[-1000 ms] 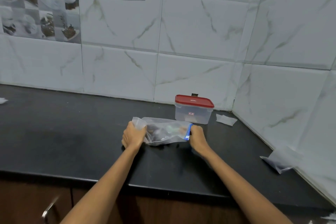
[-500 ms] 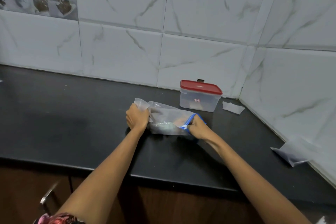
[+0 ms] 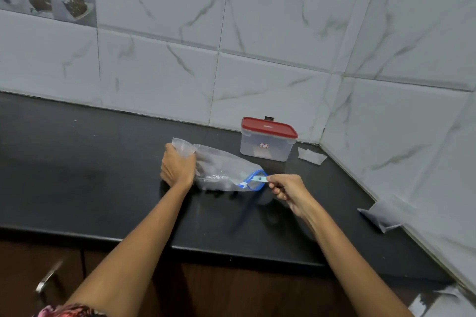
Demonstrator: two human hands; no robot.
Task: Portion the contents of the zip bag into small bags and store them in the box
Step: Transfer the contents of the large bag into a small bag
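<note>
Both hands hold: right hand (image 3: pixel 288 192) now pinches small bag (image 3: pixel 259 179).

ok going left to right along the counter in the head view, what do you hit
left hand gripping the bag's closed end → zip bag → right hand pinching a small item at the bag's blue zip mouth → small clear bag flat by the corner → small bag against the right wall
</note>
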